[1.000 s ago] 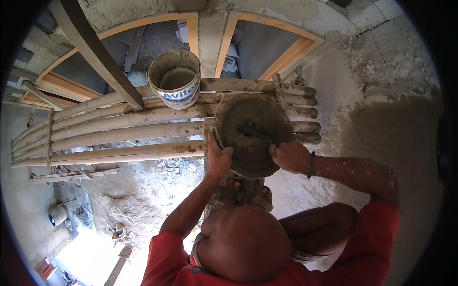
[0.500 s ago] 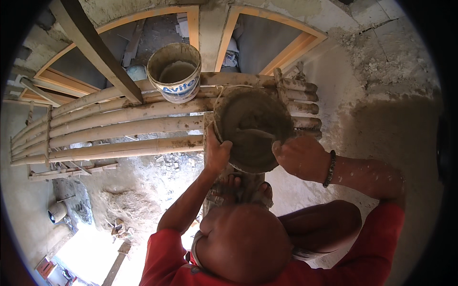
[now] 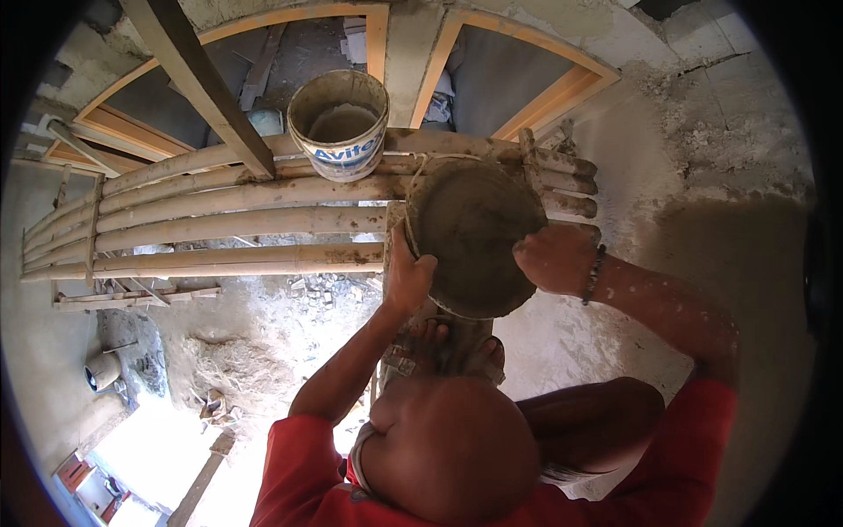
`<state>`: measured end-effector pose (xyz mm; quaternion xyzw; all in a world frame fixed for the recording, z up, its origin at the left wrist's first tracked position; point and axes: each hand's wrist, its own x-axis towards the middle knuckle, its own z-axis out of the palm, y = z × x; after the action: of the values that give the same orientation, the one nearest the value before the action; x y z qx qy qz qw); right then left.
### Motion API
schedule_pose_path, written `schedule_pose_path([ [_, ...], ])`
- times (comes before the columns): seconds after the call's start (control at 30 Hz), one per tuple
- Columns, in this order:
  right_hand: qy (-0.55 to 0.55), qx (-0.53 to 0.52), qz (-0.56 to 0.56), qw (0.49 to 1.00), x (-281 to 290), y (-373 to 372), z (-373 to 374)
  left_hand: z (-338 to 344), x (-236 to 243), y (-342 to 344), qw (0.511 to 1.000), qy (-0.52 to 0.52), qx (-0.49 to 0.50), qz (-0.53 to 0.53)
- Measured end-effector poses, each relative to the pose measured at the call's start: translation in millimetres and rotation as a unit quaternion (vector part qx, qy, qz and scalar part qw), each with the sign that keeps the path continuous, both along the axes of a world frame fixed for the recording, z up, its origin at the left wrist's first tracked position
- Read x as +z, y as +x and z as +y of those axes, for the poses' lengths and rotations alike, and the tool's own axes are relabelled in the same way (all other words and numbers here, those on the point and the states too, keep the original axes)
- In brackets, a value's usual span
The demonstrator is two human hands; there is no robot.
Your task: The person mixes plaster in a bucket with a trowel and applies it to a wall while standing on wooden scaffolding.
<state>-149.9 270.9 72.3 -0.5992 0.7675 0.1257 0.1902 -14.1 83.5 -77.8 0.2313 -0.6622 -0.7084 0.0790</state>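
Head view, only 1 here: half a second ago a pale tool stuck out of the right hand [image 3: 555, 257] across the muddy mix [image 3: 474, 233]. Now I can't spot it and the top looks smoother, so I'd guess the stirring is evening things out. The round bucket [image 3: 465, 313] sits right between the 2 hands. Left hand [image 3: 411, 270] has a snug grip on its near-left rim, thumb over the edge. Right grip is a closed fist at the right rim, can't tell what's in it. White pail [image 3: 338, 162] is just beyond, on the bamboo poles [image 3: 237, 224]
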Motion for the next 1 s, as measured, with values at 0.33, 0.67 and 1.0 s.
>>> schedule_pose_path([
  [0.33,0.065,-0.019,-0.004,0.998,7.2,-10.3,8.0,0.4,0.6,-6.0,0.999,0.013,-0.03,-0.001],
  [0.67,-0.018,-0.052,0.136,0.989,-50.6,-51.5,0.1,23.4,2.3,-12.8,0.998,0.01,-0.017,0.065],
  [1.0,-0.054,0.02,0.024,0.998,-54.5,33.2,28.6,13.7,0.2,-5.7,0.993,0.097,0.007,0.068],
])
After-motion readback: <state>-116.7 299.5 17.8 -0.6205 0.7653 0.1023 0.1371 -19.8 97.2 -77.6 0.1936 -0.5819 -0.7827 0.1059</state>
